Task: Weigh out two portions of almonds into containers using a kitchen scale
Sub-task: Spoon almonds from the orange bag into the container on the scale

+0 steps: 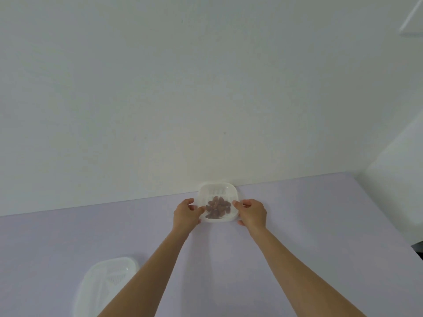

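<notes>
Both hands, left [186, 212] and right [251, 212], each keep a grip on the square translucent white plastic container [218, 193] of brown almonds [217, 207], at the pale lilac worktop's [297, 225] far edge against the wall; no writing is legible; a second, similar container [103, 284] lies near-left

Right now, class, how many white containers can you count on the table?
2. One container, holding almonds, sits by the wall between both hands. The other container lies near the left forearm, partly cut off by the frame edge. More may be out of view.
</notes>
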